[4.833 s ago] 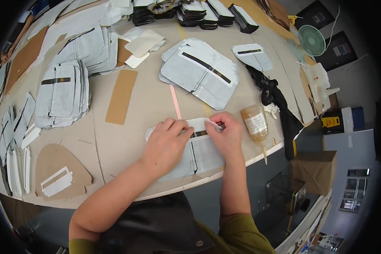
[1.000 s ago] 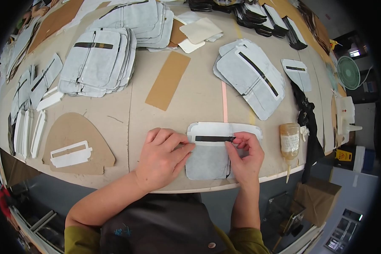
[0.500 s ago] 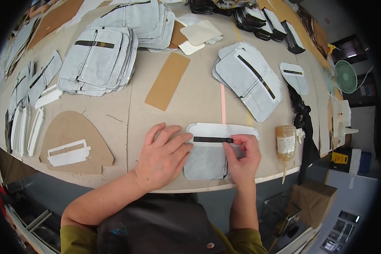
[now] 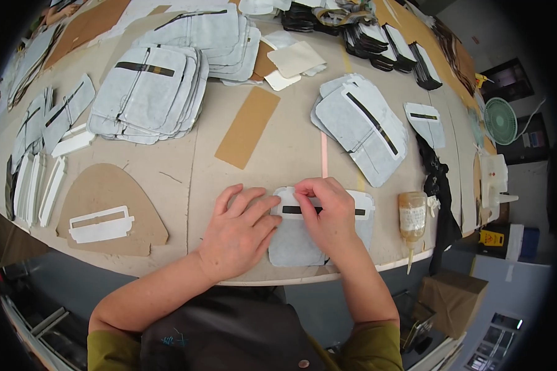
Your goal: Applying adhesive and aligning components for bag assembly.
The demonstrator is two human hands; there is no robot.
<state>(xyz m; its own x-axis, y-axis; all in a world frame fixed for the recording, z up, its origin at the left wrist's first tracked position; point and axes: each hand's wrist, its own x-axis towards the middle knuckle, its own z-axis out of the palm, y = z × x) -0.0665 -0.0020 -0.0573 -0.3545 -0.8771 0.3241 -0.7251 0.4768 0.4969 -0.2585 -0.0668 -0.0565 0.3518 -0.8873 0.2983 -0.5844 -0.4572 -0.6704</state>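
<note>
A grey-white fabric panel [image 4: 291, 244] lies flat near the table's front edge, with a white band and a black slot-shaped strip [image 4: 291, 210] across its upper part. My left hand [image 4: 238, 232] rests at the panel's left side, fingers spread, the fingertips touching its edge. Over the middle of the panel is my right hand [image 4: 328, 216], its thumb and forefinger pinched together just above the black strip. Whatever they may hold is too small to make out. The hand covers part of the strip.
Stacked similar panels stand at back left [image 4: 145, 93] and right [image 4: 368, 127]. A tan card [image 4: 247, 127] lies between them. A glue bottle [image 4: 412, 213] tips nozzle-down at the right edge, beside black cloth [image 4: 438, 179]. On the left is a brown template [image 4: 111, 179] bearing a white frame [image 4: 101, 224].
My right hand has moved left and slightly up, from the strip's right end to above its middle. My left hand stays at the panel's left edge.
</note>
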